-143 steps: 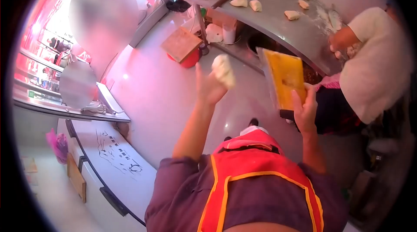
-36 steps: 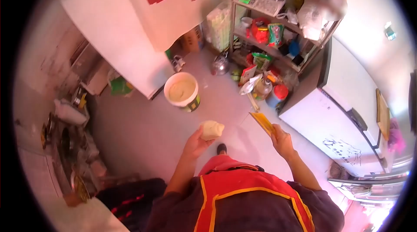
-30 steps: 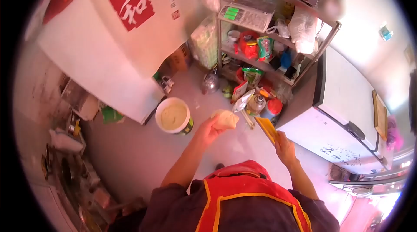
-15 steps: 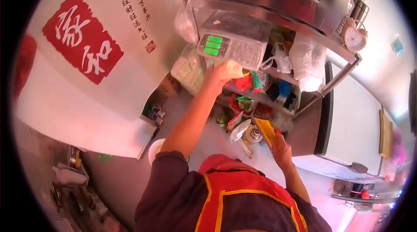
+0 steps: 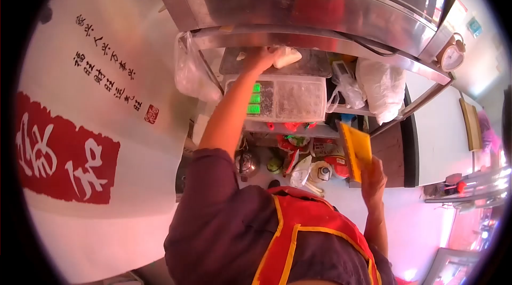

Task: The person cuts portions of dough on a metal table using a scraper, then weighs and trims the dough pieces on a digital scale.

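Note:
My left hand point(image 5: 262, 60) reaches out to the weighing pan point(image 5: 316, 67) of an electronic scale point(image 5: 300, 98). Its fingers are closed on a pale lump of dough point(image 5: 288, 58) at the pan; whether the lump rests on the metal cannot be made out. A small whitish scrap point(image 5: 241, 55) lies on the pan's left side. Green digits glow on the scale's display, partly covered by my left forearm. Lower on the right, my right hand point(image 5: 375, 178) grips a flat yellow scraper point(image 5: 357, 146), its blade pointing up, apart from the scale.
A steel cabinet point(image 5: 298, 5) overhangs the scale closely. White plastic bags point(image 5: 378, 85) hang right of it, and a clear bag point(image 5: 193, 71) hangs left. Packets and a white jug point(image 5: 320, 172) stand below. A clock point(image 5: 452, 57) sits at the upper right.
My left hand has moved from in front of the scale to over its pan with the dough. My right hand has shifted right with the scraper. The view has moved closer to the shelf.

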`<state>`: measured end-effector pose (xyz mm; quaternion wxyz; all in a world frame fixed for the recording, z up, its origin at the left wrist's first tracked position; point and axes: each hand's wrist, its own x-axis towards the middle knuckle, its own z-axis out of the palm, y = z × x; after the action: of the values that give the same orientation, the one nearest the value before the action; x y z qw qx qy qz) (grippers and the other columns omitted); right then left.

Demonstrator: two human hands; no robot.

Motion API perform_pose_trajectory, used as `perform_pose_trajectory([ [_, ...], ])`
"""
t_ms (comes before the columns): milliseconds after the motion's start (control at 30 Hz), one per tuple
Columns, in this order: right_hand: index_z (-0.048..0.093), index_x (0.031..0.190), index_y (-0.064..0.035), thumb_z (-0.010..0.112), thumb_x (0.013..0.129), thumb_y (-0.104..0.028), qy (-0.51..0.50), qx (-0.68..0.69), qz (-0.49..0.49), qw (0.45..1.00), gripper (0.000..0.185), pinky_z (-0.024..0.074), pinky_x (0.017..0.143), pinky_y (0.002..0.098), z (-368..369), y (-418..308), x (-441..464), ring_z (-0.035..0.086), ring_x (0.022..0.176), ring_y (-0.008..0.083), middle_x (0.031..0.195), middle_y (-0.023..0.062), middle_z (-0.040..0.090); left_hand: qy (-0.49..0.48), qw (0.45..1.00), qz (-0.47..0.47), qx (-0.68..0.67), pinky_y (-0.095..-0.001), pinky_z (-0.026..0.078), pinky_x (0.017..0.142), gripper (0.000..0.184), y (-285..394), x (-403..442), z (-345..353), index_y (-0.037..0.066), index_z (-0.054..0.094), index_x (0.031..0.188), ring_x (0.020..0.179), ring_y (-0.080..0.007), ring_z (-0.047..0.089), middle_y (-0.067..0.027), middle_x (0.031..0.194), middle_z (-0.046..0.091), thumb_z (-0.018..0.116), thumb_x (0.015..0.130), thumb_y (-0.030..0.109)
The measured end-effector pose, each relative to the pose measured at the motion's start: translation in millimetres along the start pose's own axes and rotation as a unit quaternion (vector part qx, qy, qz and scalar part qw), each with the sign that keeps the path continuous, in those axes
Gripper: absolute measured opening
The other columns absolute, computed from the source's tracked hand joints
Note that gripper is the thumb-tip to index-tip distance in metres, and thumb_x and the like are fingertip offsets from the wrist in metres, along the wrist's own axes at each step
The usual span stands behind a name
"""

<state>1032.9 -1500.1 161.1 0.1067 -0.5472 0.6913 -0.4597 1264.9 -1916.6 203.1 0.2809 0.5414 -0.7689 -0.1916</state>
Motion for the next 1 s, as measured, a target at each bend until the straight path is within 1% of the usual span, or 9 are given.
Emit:
perform_pose_trajectory([
  [100,0.054,0.116,-0.0027,0.056,0.092,-0.004,0.009,-0.041,-0.025,0.999,0.025,0.0525,0.07,0.0325,2,-45,39,0.069,0.085,0.0314,0.093,0.018,0.065,0.171,0.968,0.165,0.082,-0.037,0.046,0.09,0.054,-52,8,8,0.003,0.059,0.116,0.104,-0.0297,0.061,-0.0151,0.11,0.064,0.067,0.08,0.043],
  [200,0.053,0.12,-0.0013,0.056,0.09,0.0,0.005,-0.046,-0.133,0.99,0.031,0.0532,0.073,0.0335,12,-83,83,0.068,0.088,0.0336,0.103,0.0197,0.064,-0.006,0.999,0.041,0.005,-0.0392,0.047,0.088,0.051,-34,-9,-45,0.002,0.058,0.114,0.099,-0.0304,0.062,-0.0146,0.104,0.066,0.067,0.081,0.039],
  [233,0.052,0.122,-0.0008,0.056,0.089,0.001,0.005,-0.048,-0.181,0.982,0.033,0.0533,0.074,0.0338,17,-91,96,0.068,0.09,0.034,0.106,0.0205,0.064,0.023,0.997,0.052,0.051,-0.0396,0.047,0.087,0.049,-43,-10,-46,0.002,0.059,0.114,0.099,-0.0306,0.062,-0.0148,0.104,0.066,0.067,0.081,0.037],
  [300,0.051,0.124,-0.001,0.056,0.089,0.003,-0.015,-0.068,-0.195,0.978,0.036,0.0537,0.075,0.0347,26,-116,116,0.068,0.091,0.0343,0.108,0.0213,0.063,0.082,0.984,0.073,0.143,-0.0406,0.048,0.087,0.045,-59,-12,-47,0.002,0.06,0.113,0.098,-0.0311,0.062,-0.0153,0.104,0.066,0.068,0.082,0.034],
  [400,0.051,0.126,-0.0016,0.055,0.088,0.004,-0.024,-0.096,-0.25,0.963,0.038,0.0543,0.076,0.0352,46,-128,138,0.067,0.091,0.0343,0.11,0.0213,0.063,0.019,0.992,0.045,0.117,-0.0399,0.048,0.088,0.043,-55,-23,-70,0.002,0.061,0.113,0.101,-0.0317,0.062,-0.0165,0.106,0.066,0.068,0.081,0.03],
  [467,0.051,0.127,-0.0029,0.056,0.088,0.004,-0.025,-0.105,-0.287,0.952,0.04,0.0554,0.075,0.0365,55,-136,148,0.067,0.09,0.0354,0.111,0.0204,0.063,0.009,0.994,0.069,0.081,-0.0395,0.048,0.088,0.043,-63,-22,-70,0.002,0.062,0.113,0.103,-0.0314,0.062,-0.0167,0.109,0.066,0.068,0.081,0.029],
  [667,0.05,0.131,-0.0104,0.058,0.083,0.005,-0.016,-0.144,-0.33,0.933,0.05,0.0556,0.064,0.0384,80,-147,166,0.066,0.076,0.0336,0.101,0.0173,0.066,0.006,0.992,0.103,0.071,-0.0392,0.048,0.087,0.041,-77,-15,-58,0.001,0.062,0.112,0.103,-0.0315,0.062,-0.0161,0.11,0.066,0.068,0.08,0.025],
  [867,0.049,0.132,-0.0128,0.058,0.084,0.003,-0.026,-0.181,-0.321,0.929,0.052,0.0529,0.056,0.0375,93,-148,177,0.064,0.066,0.032,0.09,0.0158,0.065,0.018,0.988,0.114,0.101,-0.0393,0.05,0.082,0.031,-91,-4,-42,0.003,0.065,0.105,0.097,-0.0323,0.063,-0.0144,0.103,0.068,0.066,0.081,0.021],
  [1000,0.05,0.132,-0.0123,0.058,0.084,0.003,-0.016,-0.17,-0.326,0.93,0.051,0.0541,0.058,0.0372,96,-148,178,0.065,0.07,0.0324,0.096,0.0171,0.066,0.022,0.988,0.09,0.124,-0.0397,0.051,0.078,0.026,-83,-5,-45,0.006,0.067,0.102,0.092,-0.0312,0.064,-0.0134,0.099,0.069,0.065,0.083,0.024],
])
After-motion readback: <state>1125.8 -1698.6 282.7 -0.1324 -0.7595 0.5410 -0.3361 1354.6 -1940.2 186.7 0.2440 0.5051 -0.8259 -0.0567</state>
